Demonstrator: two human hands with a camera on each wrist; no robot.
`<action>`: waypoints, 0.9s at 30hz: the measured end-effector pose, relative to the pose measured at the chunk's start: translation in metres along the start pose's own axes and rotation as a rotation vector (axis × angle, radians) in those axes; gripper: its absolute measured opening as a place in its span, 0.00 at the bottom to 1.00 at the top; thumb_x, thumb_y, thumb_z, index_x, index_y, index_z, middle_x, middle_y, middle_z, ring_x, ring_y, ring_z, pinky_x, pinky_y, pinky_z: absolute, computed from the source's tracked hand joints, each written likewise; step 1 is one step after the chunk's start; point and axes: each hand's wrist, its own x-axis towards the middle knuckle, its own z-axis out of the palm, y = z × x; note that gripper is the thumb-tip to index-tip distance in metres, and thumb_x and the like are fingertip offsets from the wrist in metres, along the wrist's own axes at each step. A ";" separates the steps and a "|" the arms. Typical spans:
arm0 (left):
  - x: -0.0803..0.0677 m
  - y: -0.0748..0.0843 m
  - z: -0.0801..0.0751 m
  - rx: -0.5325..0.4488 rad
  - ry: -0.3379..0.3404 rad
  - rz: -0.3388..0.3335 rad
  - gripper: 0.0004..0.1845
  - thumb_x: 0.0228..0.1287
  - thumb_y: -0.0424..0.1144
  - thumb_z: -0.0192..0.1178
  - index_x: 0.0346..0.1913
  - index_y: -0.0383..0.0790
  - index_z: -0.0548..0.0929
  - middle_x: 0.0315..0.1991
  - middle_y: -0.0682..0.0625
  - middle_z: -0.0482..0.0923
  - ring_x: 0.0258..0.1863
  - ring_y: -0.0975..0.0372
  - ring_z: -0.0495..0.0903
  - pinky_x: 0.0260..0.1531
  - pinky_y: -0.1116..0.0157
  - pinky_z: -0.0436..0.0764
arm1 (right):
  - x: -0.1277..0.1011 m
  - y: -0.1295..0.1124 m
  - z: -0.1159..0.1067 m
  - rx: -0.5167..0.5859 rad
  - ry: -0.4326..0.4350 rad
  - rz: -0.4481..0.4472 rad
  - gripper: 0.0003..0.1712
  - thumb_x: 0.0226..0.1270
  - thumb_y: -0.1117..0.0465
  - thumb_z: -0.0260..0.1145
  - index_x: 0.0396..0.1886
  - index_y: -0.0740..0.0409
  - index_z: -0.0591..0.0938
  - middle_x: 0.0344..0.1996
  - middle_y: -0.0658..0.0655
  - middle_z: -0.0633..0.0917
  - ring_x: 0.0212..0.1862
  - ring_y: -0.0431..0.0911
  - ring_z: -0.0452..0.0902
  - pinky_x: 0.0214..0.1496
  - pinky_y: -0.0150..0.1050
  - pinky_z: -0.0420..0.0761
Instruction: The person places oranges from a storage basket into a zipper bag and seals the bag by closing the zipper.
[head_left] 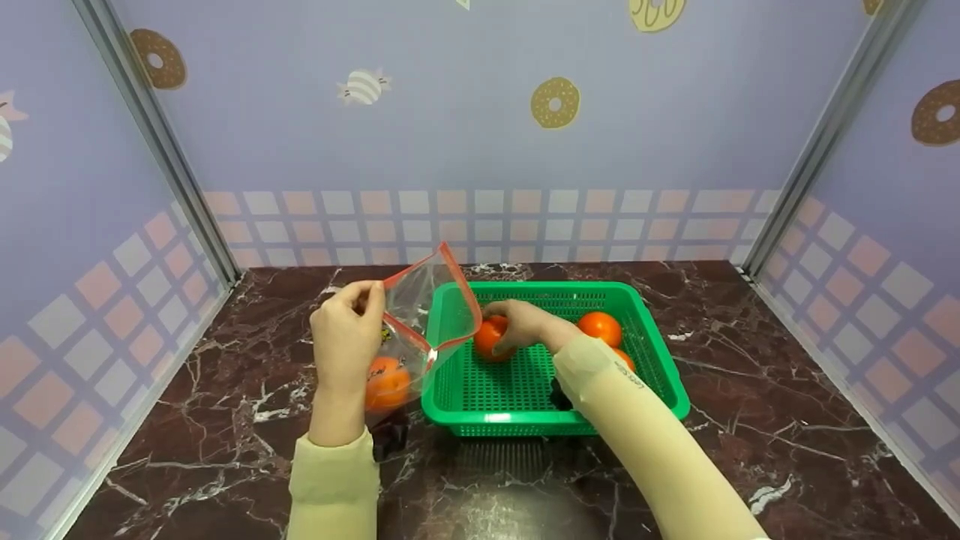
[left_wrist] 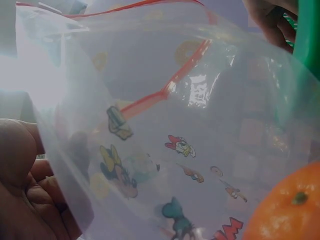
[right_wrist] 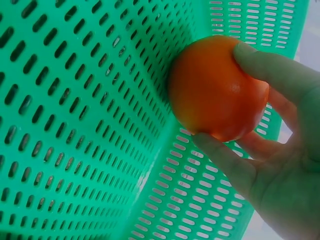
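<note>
The left hand pinches the top edge of a clear bag, whose film looks light, limp and slick, best taken by its likely stiffer red rim. Below and to the right of that hand, the bagged orange probably makes the bag sag. Further right, the right hand grasps a loose orange inside the green basket; it should be firm, moderately heavy, smooth enough to slip and bruisable, so spread fingers round its widest part suit. Right of that hand lie two more oranges.
</note>
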 end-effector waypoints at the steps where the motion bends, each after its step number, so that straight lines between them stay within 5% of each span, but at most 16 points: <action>1: 0.000 0.000 0.000 0.002 0.001 0.001 0.11 0.71 0.37 0.63 0.37 0.34 0.91 0.22 0.44 0.82 0.18 0.61 0.71 0.26 0.68 0.70 | 0.000 0.000 0.000 0.004 -0.001 0.001 0.34 0.58 0.66 0.76 0.67 0.52 0.80 0.63 0.60 0.82 0.60 0.55 0.79 0.61 0.52 0.80; 12: 0.000 0.000 -0.001 -0.001 -0.005 0.004 0.11 0.72 0.37 0.63 0.37 0.34 0.91 0.21 0.44 0.82 0.17 0.62 0.70 0.25 0.68 0.69 | -0.003 -0.003 -0.006 0.064 0.006 -0.013 0.34 0.59 0.65 0.75 0.68 0.50 0.79 0.63 0.58 0.81 0.58 0.53 0.79 0.59 0.50 0.81; 27: 0.000 0.000 -0.001 0.000 -0.008 -0.017 0.11 0.72 0.38 0.63 0.37 0.35 0.91 0.21 0.44 0.81 0.17 0.61 0.70 0.25 0.66 0.70 | -0.017 -0.005 -0.028 0.294 0.096 -0.099 0.33 0.63 0.65 0.75 0.67 0.43 0.79 0.64 0.60 0.78 0.60 0.58 0.78 0.59 0.50 0.82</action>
